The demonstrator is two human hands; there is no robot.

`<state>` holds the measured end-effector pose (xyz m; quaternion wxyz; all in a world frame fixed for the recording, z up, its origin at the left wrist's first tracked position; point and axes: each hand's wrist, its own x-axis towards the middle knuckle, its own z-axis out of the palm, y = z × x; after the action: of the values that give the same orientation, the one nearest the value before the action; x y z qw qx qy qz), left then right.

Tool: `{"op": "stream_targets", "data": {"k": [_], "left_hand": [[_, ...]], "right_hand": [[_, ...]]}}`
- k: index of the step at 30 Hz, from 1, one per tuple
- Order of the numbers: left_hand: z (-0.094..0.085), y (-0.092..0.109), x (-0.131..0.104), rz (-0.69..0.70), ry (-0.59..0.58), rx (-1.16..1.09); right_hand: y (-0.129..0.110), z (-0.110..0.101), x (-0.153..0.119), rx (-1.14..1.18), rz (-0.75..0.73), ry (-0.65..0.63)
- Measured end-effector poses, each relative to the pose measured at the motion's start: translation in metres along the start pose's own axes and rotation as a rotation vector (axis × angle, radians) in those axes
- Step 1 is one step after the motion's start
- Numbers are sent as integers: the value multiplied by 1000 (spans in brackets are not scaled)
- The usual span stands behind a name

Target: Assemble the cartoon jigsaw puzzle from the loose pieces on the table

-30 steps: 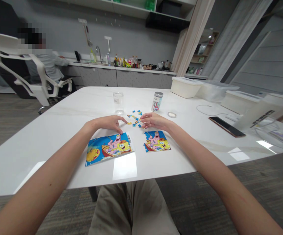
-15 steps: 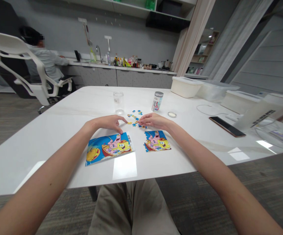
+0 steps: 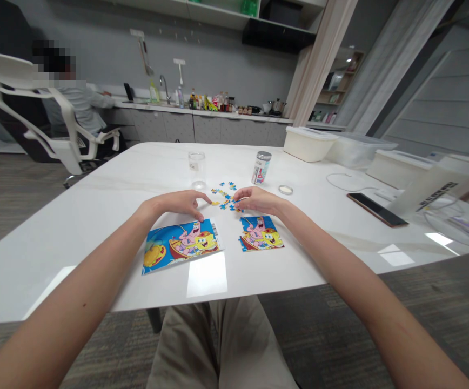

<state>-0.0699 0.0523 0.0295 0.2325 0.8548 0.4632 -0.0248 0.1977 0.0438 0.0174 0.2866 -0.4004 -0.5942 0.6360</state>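
Loose jigsaw pieces (image 3: 223, 192), blue and yellow, lie scattered on the white table. My left hand (image 3: 180, 203) has its index finger stretched out to a yellow piece (image 3: 215, 203), with the thumb apart near the top of the printed picture card (image 3: 183, 244). Over the right side of the loose pieces is my right hand (image 3: 256, 200); its thumb and fingers are apart, and no piece shows between them. Below that hand lies a partly joined puzzle (image 3: 261, 234) with a jagged left edge, showing the same cartoon figures as the card.
Behind the pieces stand a clear jar (image 3: 196, 170) and a printed can (image 3: 261, 168), with a round lid (image 3: 285, 189) beside it. A dark phone-like slab (image 3: 376, 209), cables and white bins (image 3: 309, 145) are on the right. A person (image 3: 78, 105) sits at the far left.
My right hand's fingers have spread apart and shifted slightly right over the pieces. My left hand stays in place.
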Motion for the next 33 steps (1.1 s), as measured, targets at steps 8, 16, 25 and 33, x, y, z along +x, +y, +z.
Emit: {"op": "stream_targets", "data": {"k": [8,16,25,33], "left_hand": [[0,1,-1,-4,3,10],[0,2,-1,-8,2,5],[0,3,-2,4,6,31],[-1,3,-2,9,14,29]], "right_hand": [[-1,0,0,-28,-10,-18],[-3,2,-2,-6,37,-23],[-3,1,-5,-18,0,-72],[-6,6,-7,-10,21,-98]]}}
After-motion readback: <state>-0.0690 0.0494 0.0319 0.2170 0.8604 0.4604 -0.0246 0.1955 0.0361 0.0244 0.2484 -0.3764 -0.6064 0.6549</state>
